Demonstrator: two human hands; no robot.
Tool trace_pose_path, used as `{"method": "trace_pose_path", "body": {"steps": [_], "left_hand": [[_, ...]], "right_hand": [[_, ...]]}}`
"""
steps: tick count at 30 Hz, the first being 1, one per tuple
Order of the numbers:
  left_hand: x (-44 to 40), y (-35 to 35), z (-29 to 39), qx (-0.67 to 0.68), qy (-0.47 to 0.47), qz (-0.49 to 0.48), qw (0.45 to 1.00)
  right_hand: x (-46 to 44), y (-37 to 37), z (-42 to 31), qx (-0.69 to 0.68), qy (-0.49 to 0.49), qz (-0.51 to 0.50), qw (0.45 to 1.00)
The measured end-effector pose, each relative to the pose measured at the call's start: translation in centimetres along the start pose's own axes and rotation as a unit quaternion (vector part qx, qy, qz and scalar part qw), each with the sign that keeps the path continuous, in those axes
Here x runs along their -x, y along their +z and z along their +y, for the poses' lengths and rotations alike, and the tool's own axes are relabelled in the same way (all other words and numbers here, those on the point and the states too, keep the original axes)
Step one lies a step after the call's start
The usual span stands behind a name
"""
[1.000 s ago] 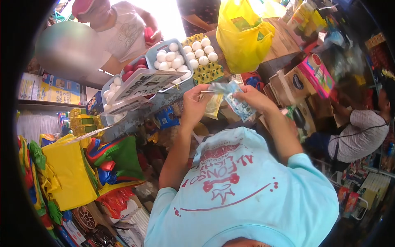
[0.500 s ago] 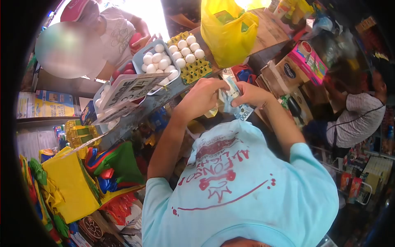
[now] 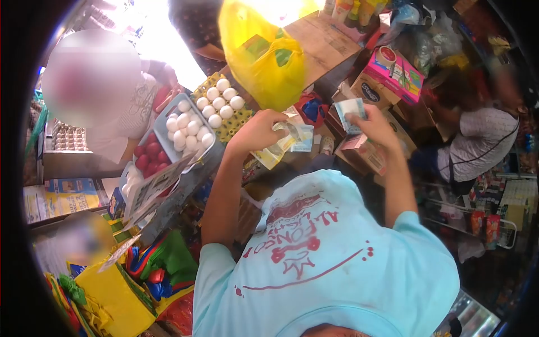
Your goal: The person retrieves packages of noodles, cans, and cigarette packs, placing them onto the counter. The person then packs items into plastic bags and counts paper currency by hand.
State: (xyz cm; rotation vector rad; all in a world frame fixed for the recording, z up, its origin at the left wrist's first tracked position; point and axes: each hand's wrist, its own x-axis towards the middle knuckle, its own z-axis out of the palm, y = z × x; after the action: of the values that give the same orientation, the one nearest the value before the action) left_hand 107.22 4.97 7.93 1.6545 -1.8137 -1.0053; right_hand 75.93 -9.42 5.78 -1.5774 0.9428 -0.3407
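Note:
My left hand (image 3: 259, 132) grips several banknotes, yellowish and pale blue; the yellow note (image 3: 272, 155) hangs below the fingers and a blue one (image 3: 303, 139) sticks out to the right. To the right, apart from it, my right hand (image 3: 373, 126) pinches a light blue banknote (image 3: 349, 112) between thumb and fingers. Both hands are raised in front of my light blue shirt (image 3: 331, 247). Left of my left hand is a yellow egg tray (image 3: 234, 124) with white eggs, and behind it a big yellow plastic bag (image 3: 275, 73).
Blue-grey bins (image 3: 209, 153) hold white and red eggs. A person (image 3: 126, 106) stands beyond them at upper left; another (image 3: 477, 140) is at right. A pink box (image 3: 396, 73) tops cardboard boxes. Yellow bags (image 3: 115, 297) hang at lower left. A small box (image 3: 365, 153) lies below my right hand.
My hands were together on the notes and have moved apart, the right one going right with a blue note. The view has shifted, so the eggs and yellow bag appear further left.

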Motion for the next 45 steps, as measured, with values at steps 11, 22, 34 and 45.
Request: {"method": "trace_pose_path", "body": {"steps": [11, 22, 34, 45], "left_hand": [[-19.8, 1.8, 6.8, 0.081, 0.155, -0.030, 0.984], [-34.7, 7.3, 10.4, 0.348, -0.052, 0.132, 0.927], [-43.8, 12.7, 14.1, 0.310, -0.084, 0.122, 0.939], [-48.8, 16.0, 15.5, 0.239, 0.022, 0.096, 0.966]], "right_hand": [[-6.1, -10.5, -1.4, 0.036, -0.090, -0.169, 0.981], [-13.6, -22.4, 4.3, -0.214, -0.105, 0.190, 0.952], [-18.4, -26.1, 6.6, -0.128, -0.239, 0.312, 0.911], [-16.5, -28.4, 6.0, -0.363, -0.122, 0.309, 0.871]]}}
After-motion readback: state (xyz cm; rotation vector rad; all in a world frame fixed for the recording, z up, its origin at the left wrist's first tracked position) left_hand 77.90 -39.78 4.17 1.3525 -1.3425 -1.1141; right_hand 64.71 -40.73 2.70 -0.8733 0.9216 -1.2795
